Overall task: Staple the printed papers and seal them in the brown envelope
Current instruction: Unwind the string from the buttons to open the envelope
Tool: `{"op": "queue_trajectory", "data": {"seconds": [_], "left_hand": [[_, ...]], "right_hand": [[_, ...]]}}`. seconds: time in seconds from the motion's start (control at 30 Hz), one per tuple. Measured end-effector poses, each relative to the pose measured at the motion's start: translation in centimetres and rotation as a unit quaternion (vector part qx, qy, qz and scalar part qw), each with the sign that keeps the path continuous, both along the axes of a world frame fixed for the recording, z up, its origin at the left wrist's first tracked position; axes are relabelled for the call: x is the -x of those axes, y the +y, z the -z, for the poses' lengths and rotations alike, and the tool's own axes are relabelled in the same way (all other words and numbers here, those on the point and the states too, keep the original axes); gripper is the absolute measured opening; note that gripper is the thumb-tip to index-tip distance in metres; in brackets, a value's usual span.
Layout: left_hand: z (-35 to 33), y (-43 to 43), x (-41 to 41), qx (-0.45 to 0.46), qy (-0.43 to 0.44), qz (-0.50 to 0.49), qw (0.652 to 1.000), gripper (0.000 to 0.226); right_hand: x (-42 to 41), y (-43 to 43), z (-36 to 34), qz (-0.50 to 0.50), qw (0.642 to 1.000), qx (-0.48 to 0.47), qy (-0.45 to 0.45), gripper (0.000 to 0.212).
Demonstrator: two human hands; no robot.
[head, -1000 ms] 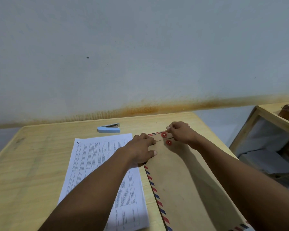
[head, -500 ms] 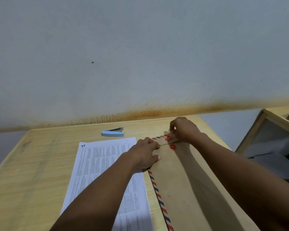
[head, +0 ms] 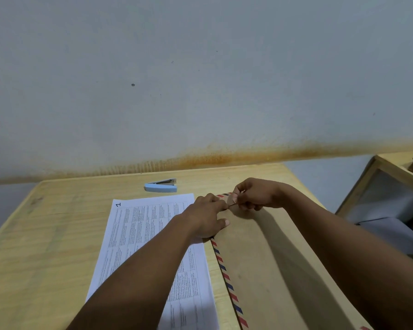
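Observation:
A brown envelope (head: 260, 270) with a red-and-blue striped border lies on the right of the wooden table (head: 45, 234). My left hand (head: 205, 217) rests on its top left corner, fingertips and thumb pressing the paper. My right hand (head: 255, 194) is at the envelope's top edge and pinches the thin closure string (head: 233, 204), which runs toward my left fingertips. The closure's red discs are hidden under my right hand. The printed papers (head: 141, 234) lie flat to the left of the envelope, partly under my left forearm. A light blue stapler (head: 161, 186) sits behind the papers.
A stained wall rises just behind the table's far edge. A wooden shelf unit (head: 391, 167) stands to the right of the table, with grey sheets inside. The table's right edge runs close to the envelope.
My right hand has moved over the two red discs with the string and now covers them. My left hand stays pressed on the envelope corner.

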State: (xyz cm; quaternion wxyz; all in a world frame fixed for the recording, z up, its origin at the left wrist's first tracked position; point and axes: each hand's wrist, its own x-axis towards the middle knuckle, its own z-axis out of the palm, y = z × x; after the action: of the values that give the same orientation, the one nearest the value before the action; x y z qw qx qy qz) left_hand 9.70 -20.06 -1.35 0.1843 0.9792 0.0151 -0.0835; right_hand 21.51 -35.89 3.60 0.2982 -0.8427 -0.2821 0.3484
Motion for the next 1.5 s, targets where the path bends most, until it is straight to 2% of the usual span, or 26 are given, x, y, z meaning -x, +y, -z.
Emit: {"op": "queue_trajectory", "data": {"seconds": [0.07, 0.2, 0.3, 0.4, 0.6, 0.73, 0.8, 0.9, 1.03, 1.17, 1.27, 1.37, 1.5], "left_hand": [[0.0, 0.0, 0.0, -0.002, -0.001, 0.0, 1.0, 0.057], [0.0, 0.0, 0.0, -0.006, 0.003, 0.0, 1.0, 0.059], [-0.1, -0.1, 0.0, -0.006, 0.006, 0.001, 1.0, 0.059], [-0.1, -0.1, 0.0, -0.012, 0.003, 0.004, 1.0, 0.059], [0.2, -0.2, 0.6, -0.056, -0.044, 0.027, 0.997, 0.048], [-0.2, 0.0, 0.6, -0.09, -0.05, 0.048, 0.994, 0.042], [-0.6, 0.0, 0.3, -0.104, -0.034, 0.046, 0.993, 0.048], [-0.8, 0.0, -0.1, -0.136, -0.025, 0.057, 0.989, 0.052], [-0.6, 0.1, -0.4, -0.144, -0.084, 0.066, 0.984, 0.047], [-1.3, 0.2, -1.2, -0.093, -0.148, 0.034, 0.984, 0.034], [-1.4, 0.5, -1.8, -0.002, -0.184, -0.041, 0.982, 0.045], [-2.2, 0.5, -2.2, 0.147, -0.235, -0.119, 0.953, 0.041], [-5.3, 0.6, -2.3, 0.3, -0.253, -0.156, 0.907, 0.025]], "right_hand": [[0.1, -0.8, 0.1, 0.012, 0.999, 0.046, -0.025, 0.015], [-1.2, -2.3, 0.3, 0.035, 0.979, 0.124, -0.158, 0.024], [-2.2, -2.6, 0.3, 0.048, 0.96, 0.109, -0.253, 0.02], [-2.3, -1.5, 0.3, 0.058, 0.948, 0.066, -0.307, 0.012], [-2.7, 0.2, 0.1, 0.066, 0.939, -0.022, -0.336, 0.015], [-3.5, -0.4, 0.2, 0.107, 0.945, -0.041, -0.307, 0.011], [-4.1, -1.1, 0.4, 0.116, 0.947, 0.011, -0.301, 0.025], [-4.1, -2.5, 0.6, 0.108, 0.936, 0.145, -0.303, 0.05], [-3.7, -4.0, 0.6, 0.09, 0.927, 0.152, -0.332, 0.055], [-3.3, -4.2, 0.6, 0.081, 0.93, 0.131, -0.333, 0.055], [-2.9, -4.1, 0.6, 0.081, 0.929, 0.113, -0.344, 0.049], [-2.4, -4.0, 0.2, 0.087, 0.923, 0.07, -0.368, 0.047], [-1.9, -3.6, -1.6, 0.086, 0.894, 0.001, -0.44, 0.046]]}}
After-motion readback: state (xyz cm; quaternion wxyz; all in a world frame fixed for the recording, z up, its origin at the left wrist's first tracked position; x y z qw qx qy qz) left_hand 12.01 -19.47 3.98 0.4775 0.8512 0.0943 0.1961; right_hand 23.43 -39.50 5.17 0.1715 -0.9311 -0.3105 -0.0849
